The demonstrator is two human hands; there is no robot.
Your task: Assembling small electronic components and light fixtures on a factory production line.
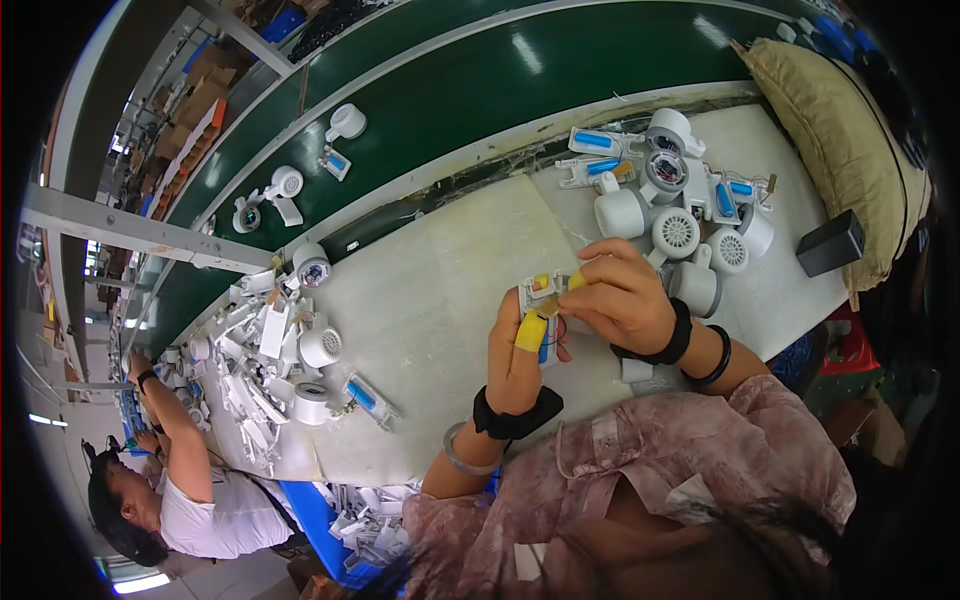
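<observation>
My left hand (512,368) is closed round a white plastic handle housing (528,298), with a blue battery cell (545,351) and thin wires showing in it. Yellow covers wrap some of my fingertips, one of them on the left thumb. At the upper end of the housing, my right hand (632,305) is closed in a pinch; its fingers hide most of what they grip. Both hands are above the pale work table (440,260). To their upper right lies a group of white fan heads (676,232), some joined to open handles with blue cells.
Many white plastic shells (258,365) are heaped at left, beside a loose handle with a blue cell (366,397). A green conveyor (430,130) carries fan parts beyond the table. A black box (831,243) and beige sack (850,140) stand right. A co-worker (215,510) works far left.
</observation>
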